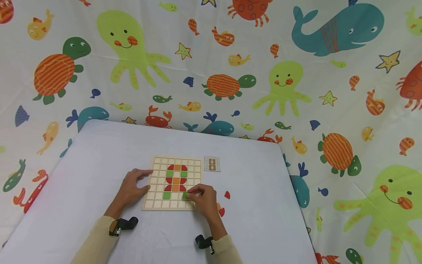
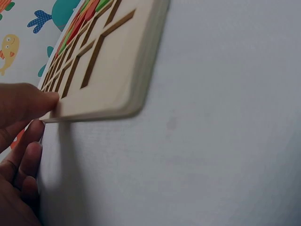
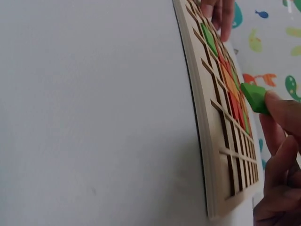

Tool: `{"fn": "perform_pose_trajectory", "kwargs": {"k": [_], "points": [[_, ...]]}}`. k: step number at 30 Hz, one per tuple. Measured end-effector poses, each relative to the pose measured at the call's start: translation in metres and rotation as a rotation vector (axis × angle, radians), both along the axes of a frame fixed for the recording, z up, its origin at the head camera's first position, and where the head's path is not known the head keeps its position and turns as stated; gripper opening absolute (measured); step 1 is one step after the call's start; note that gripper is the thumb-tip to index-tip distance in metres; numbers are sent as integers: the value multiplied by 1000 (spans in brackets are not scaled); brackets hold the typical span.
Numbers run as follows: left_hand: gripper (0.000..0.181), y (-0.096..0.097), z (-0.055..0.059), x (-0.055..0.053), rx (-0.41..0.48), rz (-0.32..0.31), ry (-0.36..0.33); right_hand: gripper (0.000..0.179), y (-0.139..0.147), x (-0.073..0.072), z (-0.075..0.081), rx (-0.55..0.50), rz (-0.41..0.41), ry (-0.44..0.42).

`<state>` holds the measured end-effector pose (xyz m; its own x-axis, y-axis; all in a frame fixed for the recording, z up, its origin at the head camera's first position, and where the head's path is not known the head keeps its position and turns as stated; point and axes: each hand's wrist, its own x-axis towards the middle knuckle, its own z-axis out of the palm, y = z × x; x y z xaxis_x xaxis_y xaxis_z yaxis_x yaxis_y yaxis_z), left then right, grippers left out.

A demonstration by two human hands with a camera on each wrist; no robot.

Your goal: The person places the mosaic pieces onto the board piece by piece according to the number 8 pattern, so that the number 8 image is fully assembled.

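A wooden grid board (image 1: 158,203) lies on the white table with red, orange and green pieces set in its squares. My right hand (image 1: 205,200) pinches a green square tile (image 3: 255,97) between thumb and fingertips, just above the board's lower right part. Another green square (image 1: 166,195) sits in the same row on the left. My left hand (image 1: 132,189) rests at the board's left edge, with index finger and thumb spread apart. In the left wrist view its thumb (image 2: 44,101) touches the board's rim.
A small pattern card (image 1: 212,164) lies beyond the board's upper right side. Loose red quarter-round pieces (image 1: 227,194) lie right of the board, and an orange piece (image 1: 218,206) is partly hidden by the right wrist. A sea-animal curtain (image 1: 197,55) hangs behind the table.
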<state>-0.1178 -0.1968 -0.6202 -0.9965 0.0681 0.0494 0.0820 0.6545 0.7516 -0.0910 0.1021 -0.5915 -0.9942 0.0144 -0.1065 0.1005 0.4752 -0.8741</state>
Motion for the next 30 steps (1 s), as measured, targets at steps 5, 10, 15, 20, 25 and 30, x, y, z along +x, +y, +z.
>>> {"fn": "perform_pose_trajectory", "kwargs": {"k": [5,10,15,20,25,30], "points": [[57,1,0,0,3,4,5,11,-13,-3,-3,87,-29,1],[56,2,-2,-1,1,9,12,16,-20,-3,-6,181,-53,17],[57,1,-2,-1,-2,9,-8,15,-24,-4,-9,248,-36,44],[57,0,-2,-1,-4,3,-13,16,-27,-4,-10,280,-15,50],[57,0,0,-1,-9,6,-15,16,-29,-4,-8,287,-2,59],[57,0,0,0,-12,5,-13,13,-28,-2,-5,269,16,58]]}}
